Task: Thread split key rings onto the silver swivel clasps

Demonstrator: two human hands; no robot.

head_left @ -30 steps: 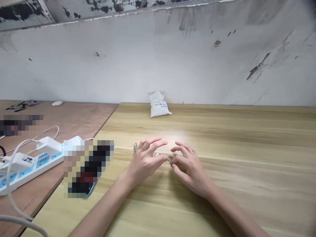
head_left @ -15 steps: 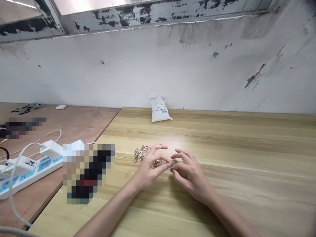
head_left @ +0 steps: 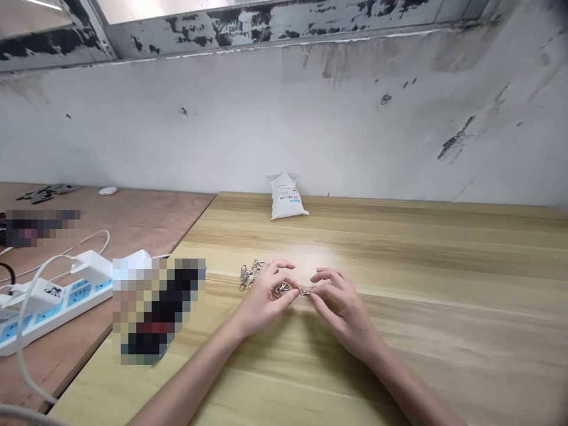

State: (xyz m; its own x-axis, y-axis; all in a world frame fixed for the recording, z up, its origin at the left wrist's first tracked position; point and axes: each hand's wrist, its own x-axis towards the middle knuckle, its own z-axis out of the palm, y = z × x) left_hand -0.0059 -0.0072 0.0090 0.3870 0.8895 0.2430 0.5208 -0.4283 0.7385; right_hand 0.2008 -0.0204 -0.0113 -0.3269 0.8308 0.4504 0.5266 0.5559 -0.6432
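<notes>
White paint is seen on the big wall (head_left: 310, 124), marked with dark scrapes. Below it is set a yellow wood table (head_left: 444, 260), and at its left side a brown table (head_left: 142, 216) can be seen. On the brown table a power strip (head_left: 80, 293) is laid, with white plugs (head_left: 91, 266) pushed into it. Just beside it, on the yellow table, a dark thing (head_left: 160, 313) is hidden by blurry squares. Over the middle of the yellow table are held the left hand (head_left: 268, 299) and the right hand (head_left: 341, 302). Near the wall a white bag (head_left: 288, 201) is propped. Shiny metal clips (head_left: 254, 273) are heaped by the left hand, and some are partly covered by it. Smallest of all, one silver clip (head_left: 304, 291) is held between the hands, its ends pinched by the thumb and finger of each.
</notes>
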